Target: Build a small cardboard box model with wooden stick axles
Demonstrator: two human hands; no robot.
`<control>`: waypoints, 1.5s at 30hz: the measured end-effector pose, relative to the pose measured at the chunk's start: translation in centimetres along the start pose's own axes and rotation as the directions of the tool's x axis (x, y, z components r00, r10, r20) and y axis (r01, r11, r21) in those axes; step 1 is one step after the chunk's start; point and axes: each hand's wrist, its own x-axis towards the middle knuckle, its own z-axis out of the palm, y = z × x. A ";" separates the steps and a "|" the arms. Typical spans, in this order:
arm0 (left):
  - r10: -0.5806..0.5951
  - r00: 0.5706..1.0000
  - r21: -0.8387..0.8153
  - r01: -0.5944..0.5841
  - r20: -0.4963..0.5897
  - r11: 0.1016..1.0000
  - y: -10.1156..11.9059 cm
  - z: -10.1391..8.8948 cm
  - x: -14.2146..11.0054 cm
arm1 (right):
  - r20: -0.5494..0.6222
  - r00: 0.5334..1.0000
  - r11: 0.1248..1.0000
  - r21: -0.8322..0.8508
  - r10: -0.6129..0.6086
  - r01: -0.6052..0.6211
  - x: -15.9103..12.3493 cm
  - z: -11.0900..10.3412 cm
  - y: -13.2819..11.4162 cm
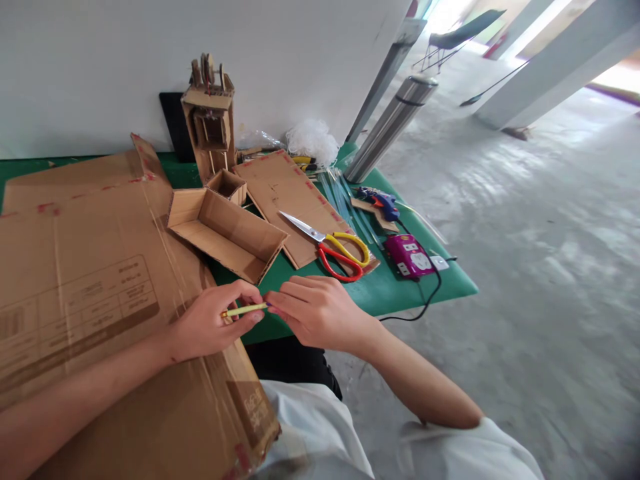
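Slim yellow rod clamped between left hand and right hand
Green table ends just below the hands, its corner at 3 o'clock; bare surface shows beside the right hand, also at 3; cardboard sheet bounds 9 o'clock, open cardboard box 11, scissors 1; rod lies at 3 o'clock within the left thumb and fingers; right fingertips pinch its outer end
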 end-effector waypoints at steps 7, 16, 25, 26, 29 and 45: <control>0.099 0.995 0.025 -0.098 -0.027 0.995 -0.2 0.1 0.0 | -0.047 0.999 0.998 0.062 0.009 -0.006 -0.1 0.0 0.1; 0.114 0.993 0.073 -0.115 0.016 0.991 0.6 -0.7 0.3 | -0.047 0.999 0.997 0.073 0.016 -0.013 -0.2 -0.2 -0.1; 0.172 0.985 0.114 -0.173 0.017 0.978 0.4 -0.8 0.7 | -0.040 0.999 0.997 0.082 0.004 -0.001 -0.1 0.2 -0.2; 0.176 0.984 0.115 -0.177 0.021 0.977 0.3 -0.8 0.7 | -0.046 0.999 0.997 0.078 0.003 0.001 -0.1 0.2 -0.2; 0.176 0.984 0.112 -0.177 0.017 0.978 0.1 -0.5 0.7 | -0.061 0.998 0.998 0.059 0.000 0.004 -0.1 0.1 -0.3; 0.272 0.961 0.228 -0.276 0.049 0.934 -0.1 -0.4 0.4 | -0.044 0.999 0.999 0.043 0.021 -0.019 -0.2 -0.5 -0.2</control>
